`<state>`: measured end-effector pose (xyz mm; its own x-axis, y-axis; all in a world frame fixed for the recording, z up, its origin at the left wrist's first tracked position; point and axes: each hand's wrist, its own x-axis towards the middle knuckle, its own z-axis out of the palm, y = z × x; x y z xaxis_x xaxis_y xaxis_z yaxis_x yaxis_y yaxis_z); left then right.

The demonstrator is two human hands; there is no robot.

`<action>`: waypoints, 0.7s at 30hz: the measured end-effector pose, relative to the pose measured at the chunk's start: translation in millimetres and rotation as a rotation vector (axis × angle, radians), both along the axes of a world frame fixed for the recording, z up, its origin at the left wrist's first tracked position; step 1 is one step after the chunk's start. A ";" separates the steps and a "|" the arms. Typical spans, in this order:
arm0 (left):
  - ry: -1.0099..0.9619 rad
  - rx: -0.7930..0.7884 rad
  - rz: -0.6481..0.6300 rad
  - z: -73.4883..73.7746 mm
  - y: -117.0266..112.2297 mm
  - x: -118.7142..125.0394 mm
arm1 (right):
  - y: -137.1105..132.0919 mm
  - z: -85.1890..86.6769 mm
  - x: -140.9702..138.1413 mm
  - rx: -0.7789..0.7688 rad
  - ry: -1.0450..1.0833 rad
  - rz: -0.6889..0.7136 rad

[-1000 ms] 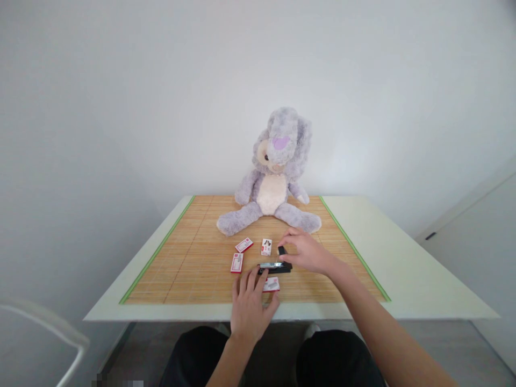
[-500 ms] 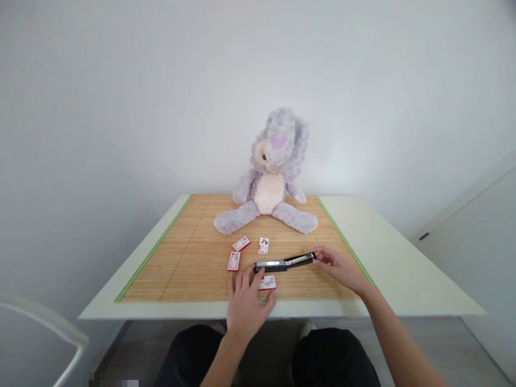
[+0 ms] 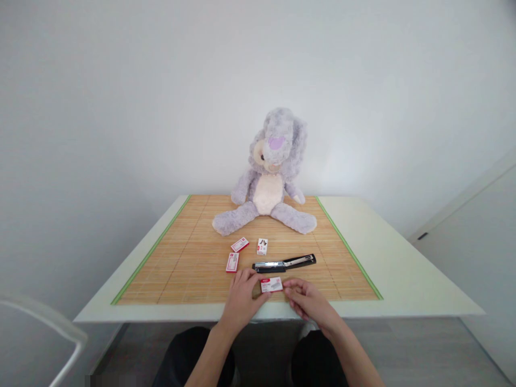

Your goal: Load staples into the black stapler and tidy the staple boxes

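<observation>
A small red-and-white staple box (image 3: 271, 285) sits close to the table's front edge, between my two hands. My left hand (image 3: 242, 298) grips its left end, thumb at the near side and fingers at the far side. At the right end, the bent fingertips of my right hand (image 3: 308, 301) pinch the box. Just beyond lies a black stapler (image 3: 284, 263), opened out with its metal staple channel showing; neither hand holds it. Two more red-and-white boxes (image 3: 233, 262) (image 3: 240, 244) and a white box (image 3: 262, 246) with a dark picture lie farther off.
A grey plush rabbit (image 3: 268, 193) sits at the back of the bamboo mat (image 3: 181, 269), legs spread toward me. The mat covers much of the white table (image 3: 411, 279), which stands against a wall. A white curved bar (image 3: 48, 317) shows at the lower left.
My right hand has let go of the stapler's right end and come down left to the near staple box. My left hand has shifted from the stapler onto that box's left end.
</observation>
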<state>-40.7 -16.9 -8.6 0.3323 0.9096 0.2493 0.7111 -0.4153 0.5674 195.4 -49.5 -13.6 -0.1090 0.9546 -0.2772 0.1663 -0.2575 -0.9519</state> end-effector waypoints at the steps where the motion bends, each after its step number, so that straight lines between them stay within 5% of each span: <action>1: -0.002 -0.004 -0.016 -0.4 2.3 2.0 | 1.9 -0.7 -7.0 -0.015 -0.006 0.013; 10: -0.045 -0.019 -0.098 -10.2 11.9 -11.0 | 16.3 -2.4 10.1 0.115 -0.281 -0.017; 21: -0.084 -0.016 -0.128 -9.0 19.2 -30.6 | 20.7 15.4 4.3 0.266 -0.573 0.164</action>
